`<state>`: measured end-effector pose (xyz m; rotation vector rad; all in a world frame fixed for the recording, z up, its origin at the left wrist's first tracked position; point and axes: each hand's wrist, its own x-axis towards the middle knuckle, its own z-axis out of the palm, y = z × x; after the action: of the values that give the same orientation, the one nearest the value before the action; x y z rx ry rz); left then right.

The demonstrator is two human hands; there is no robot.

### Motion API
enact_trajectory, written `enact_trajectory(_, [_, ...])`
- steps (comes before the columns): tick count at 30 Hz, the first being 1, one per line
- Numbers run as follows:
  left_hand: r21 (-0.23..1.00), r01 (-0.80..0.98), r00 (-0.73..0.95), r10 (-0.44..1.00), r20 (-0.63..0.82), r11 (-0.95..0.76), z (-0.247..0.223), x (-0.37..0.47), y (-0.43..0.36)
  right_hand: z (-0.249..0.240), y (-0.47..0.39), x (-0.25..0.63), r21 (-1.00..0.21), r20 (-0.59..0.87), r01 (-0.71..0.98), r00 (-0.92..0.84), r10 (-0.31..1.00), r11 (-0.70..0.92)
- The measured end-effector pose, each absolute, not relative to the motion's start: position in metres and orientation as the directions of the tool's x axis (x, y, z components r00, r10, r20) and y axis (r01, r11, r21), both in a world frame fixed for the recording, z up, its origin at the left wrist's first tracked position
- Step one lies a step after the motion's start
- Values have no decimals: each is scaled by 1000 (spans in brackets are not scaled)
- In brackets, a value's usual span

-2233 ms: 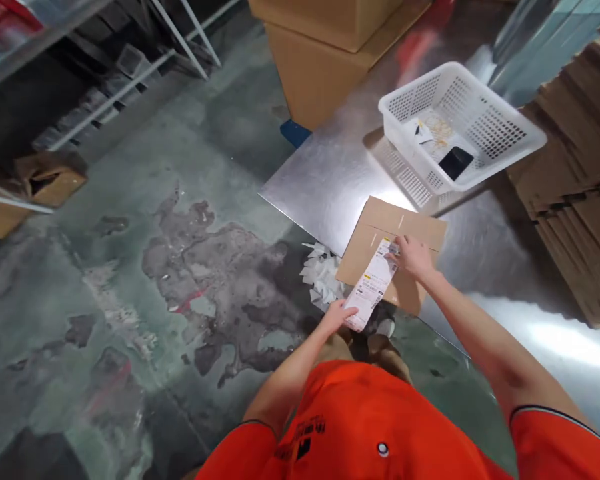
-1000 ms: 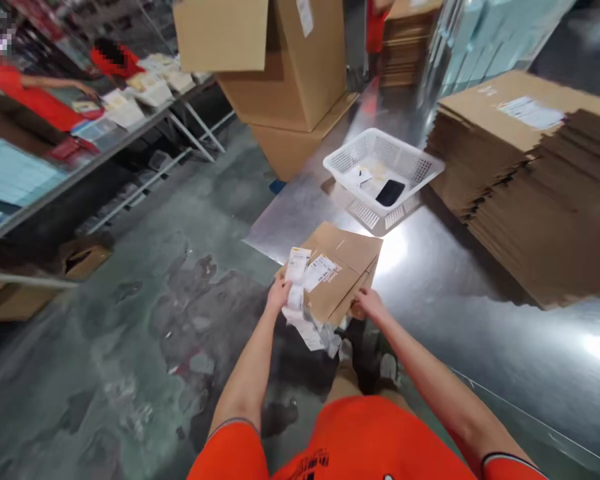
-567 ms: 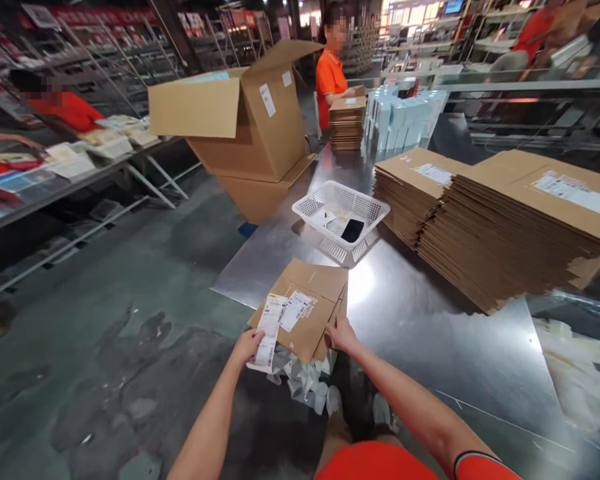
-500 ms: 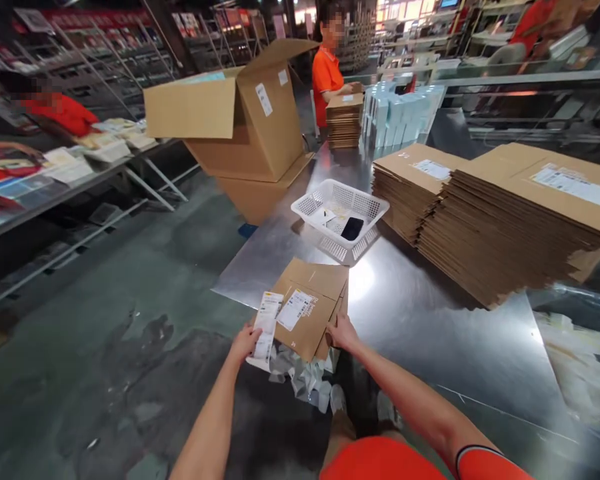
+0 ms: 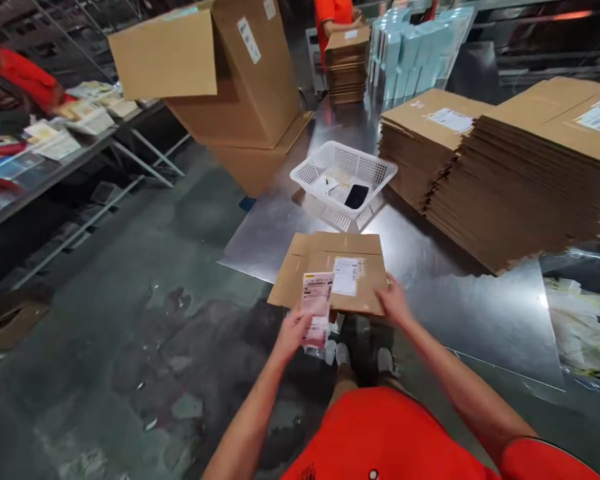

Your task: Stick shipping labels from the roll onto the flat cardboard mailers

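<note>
Holds a long pinkish-white printed paper strip (image 5: 317, 293) in the left hand (image 5: 296, 328), nearly closed, thumb across the front; cannot make out the left fingertips behind it. Pinches in the right hand (image 5: 394, 303), thumb on top and barely parted from the fingers, the right edge of a flat brown cardboard carton (image 5: 321, 257). Has this carton just on the near side of a white perforated plastic basket (image 5: 363, 163), over the rim of a shiny metal bench (image 5: 430, 247); cannot judge whether lifted or resting. Carries the paper strip in front of the carton, left of a white printed label (image 5: 346, 276), lower end past the near edge. Inside the basket, a flat black rounded rectangle (image 5: 357, 196) and loose white paper (image 5: 326, 184). Right of the basket, tall stacks of flattened brown cardboard (image 5: 510, 187). Left of the basket and farther back, a large open brown cardboard box (image 5: 255, 100). Well beyond the basket, pale blue upright boxes (image 5: 410, 53) and a person in an orange-red top (image 5: 333, 13).
</note>
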<state>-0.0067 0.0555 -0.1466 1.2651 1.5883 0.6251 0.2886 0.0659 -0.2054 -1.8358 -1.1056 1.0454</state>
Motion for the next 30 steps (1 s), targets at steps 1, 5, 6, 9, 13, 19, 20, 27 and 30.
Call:
enact_trajectory(1, [867, 347, 44, 917, -396, 357, -147, 8, 44, -209, 52, 320, -887, -275, 266, 351, 895, -377])
enact_trajectory(5, [810, 109, 90, 806, -585, 576, -156, 56, 8, -213, 6, 427, -829, -324, 313, 405, 855, -463])
enact_trajectory(6, [782, 82, 99, 776, -623, 618, -160, 64, 2, -209, 2, 438, -776, -323, 408, 397, 859, -480])
enact_trajectory(9, [745, 71, 127, 735, -666, 663, -170, 76, -14, -188, 14, 419, -686, -210, 642, 278, 938, -343])
enact_trajectory(13, [744, 143, 142, 731, -668, 652, -169, 64, -25, -157, 53, 320, -915, -209, 394, -283, 936, -85])
enact_trajectory(19, [888, -3, 129, 881, -455, 459, -138, 24, 6, -159, 65, 216, -932, -283, 343, -496, 821, -114])
enact_trajectory(20, [893, -5, 81, 891, -448, 449, -137, 19, 16, -161, 65, 207, -930, -282, 352, -501, 818, -105])
enact_trajectory(27, [827, 206, -75, 851, -520, 523, -172, -21, 63, -178, 91, 159, -923, -258, 373, -431, 865, -90])
enact_trajectory(30, [790, 215, -43, 814, -579, 573, -194, -51, 72, -193, 122, 143, -913, -270, 390, -354, 896, -121])
